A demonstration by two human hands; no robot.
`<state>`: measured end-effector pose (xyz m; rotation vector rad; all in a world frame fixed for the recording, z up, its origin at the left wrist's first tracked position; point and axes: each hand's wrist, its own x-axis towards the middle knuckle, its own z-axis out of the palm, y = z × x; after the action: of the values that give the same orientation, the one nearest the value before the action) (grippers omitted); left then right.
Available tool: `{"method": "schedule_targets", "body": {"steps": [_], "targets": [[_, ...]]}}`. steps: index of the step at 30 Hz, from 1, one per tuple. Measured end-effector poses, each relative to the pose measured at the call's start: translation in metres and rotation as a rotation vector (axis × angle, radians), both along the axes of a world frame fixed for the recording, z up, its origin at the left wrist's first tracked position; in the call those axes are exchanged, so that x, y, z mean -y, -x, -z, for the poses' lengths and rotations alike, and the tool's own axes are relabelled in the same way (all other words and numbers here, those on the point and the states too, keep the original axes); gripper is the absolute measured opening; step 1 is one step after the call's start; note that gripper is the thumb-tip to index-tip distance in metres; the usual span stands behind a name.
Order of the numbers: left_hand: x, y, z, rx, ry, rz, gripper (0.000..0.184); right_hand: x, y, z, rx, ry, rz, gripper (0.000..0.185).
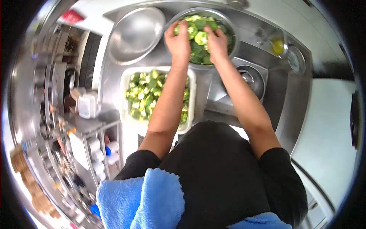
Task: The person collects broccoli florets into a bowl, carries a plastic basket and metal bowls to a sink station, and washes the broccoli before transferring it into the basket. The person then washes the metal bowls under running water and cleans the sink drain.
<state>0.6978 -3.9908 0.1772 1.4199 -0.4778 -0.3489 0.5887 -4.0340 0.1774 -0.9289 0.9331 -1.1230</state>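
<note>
Both my hands are in a large metal bowl full of broccoli at the back of the steel counter. My left hand has its fingers curled around a heap of broccoli florets from the left side. From the right, my right hand cups the same heap, its fingers bent over the florets. More broccoli lies below them in the bowl. Nearer to me, under my left forearm, stands a white rectangular tub filled with cut broccoli.
A shiny round metal bowl stands to the left. On the right are a sink with a round metal vessel and a container with something yellow. Shelving with white containers is at the left. A blue towel hangs near me.
</note>
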Motion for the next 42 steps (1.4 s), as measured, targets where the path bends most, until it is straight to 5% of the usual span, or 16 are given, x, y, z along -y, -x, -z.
{"method": "schedule_targets", "body": {"steps": [6, 10, 16, 19, 29, 34, 39, 42], "targets": [[-0.106, -0.012, -0.020, 0.081, -0.120, -0.164, 0.031, -0.085, -0.025, -0.001, 0.061, -0.075, -0.203, 0.035], [-0.177, -0.023, 0.004, -0.012, -0.169, -0.264, 0.027, -0.139, -0.043, 0.027, -0.123, -0.062, -0.345, 0.034], [-0.249, -0.004, 0.034, 0.357, -0.537, -0.366, 0.027, -0.149, -0.029, 0.055, -0.714, 0.512, -0.588, 0.043], [-0.277, 0.021, 0.038, 0.496, -0.722, -0.227, 0.028, -0.144, -0.020, 0.056, -0.767, 0.583, -0.724, 0.047], [-0.342, 0.049, 0.061, 0.926, -0.633, 0.231, 0.021, -0.159, 0.002, 0.061, -0.613, 0.721, -0.674, 0.049], [-0.350, 0.059, 0.054, 0.956, -0.785, 0.449, 0.047, -0.153, -0.016, 0.073, -0.615, 0.758, -0.610, 0.052], [-0.331, 0.046, 0.059, 0.818, -1.086, 0.080, 0.079, -0.144, -0.021, 0.055, -1.018, 0.948, -0.877, 0.062], [-0.332, 0.028, 0.086, 0.606, -1.156, -0.090, 0.076, -0.133, -0.013, 0.042, -0.859, 0.856, -0.959, 0.055]]}}
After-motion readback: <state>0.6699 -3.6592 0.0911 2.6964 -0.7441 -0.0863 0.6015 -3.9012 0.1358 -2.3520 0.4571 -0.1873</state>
